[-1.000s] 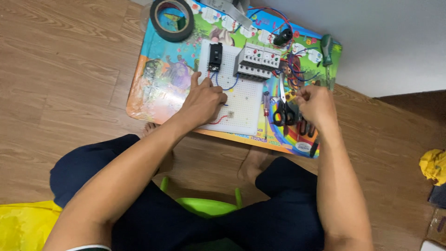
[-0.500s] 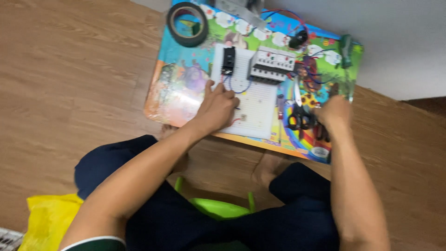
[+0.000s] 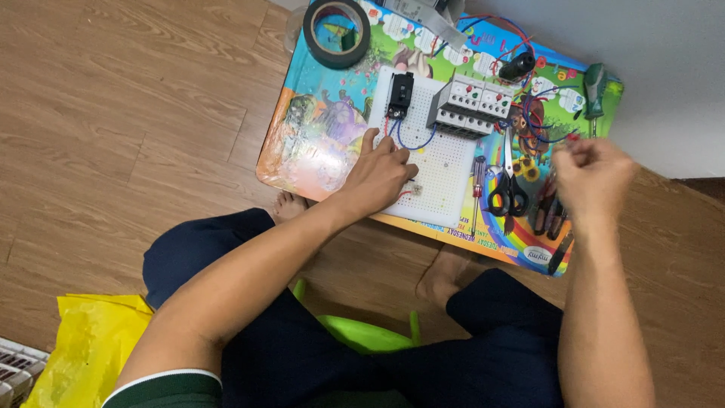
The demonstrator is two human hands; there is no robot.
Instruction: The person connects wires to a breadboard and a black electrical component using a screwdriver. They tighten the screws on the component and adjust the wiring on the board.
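My left hand (image 3: 381, 177) lies palm down on the near left part of a white perforated board (image 3: 445, 162), fingers spread, the index finger reaching toward a blue wire loop (image 3: 414, 142). A black breaker (image 3: 399, 94) and grey-white terminal blocks (image 3: 468, 106) sit at the board's far edge. My right hand (image 3: 593, 177) hovers, blurred, above several dark pens and tools (image 3: 547, 211) on the right side of the table. Its fingers are curled shut; blur hides whether anything small is pinched in them.
The board rests on a small colourful picture table (image 3: 317, 143) on a wooden floor. On the table are a black tape roll (image 3: 336, 32), black-handled scissors (image 3: 507, 189), a red-handled screwdriver (image 3: 477, 177), a green-handled screwdriver (image 3: 595, 83) and red and blue wires (image 3: 529, 113). A yellow bag (image 3: 91, 340) lies at lower left.
My right hand has lifted off the tools at the table's right and risen with fingers closed. My left hand stays on the board. The camera has moved closer.
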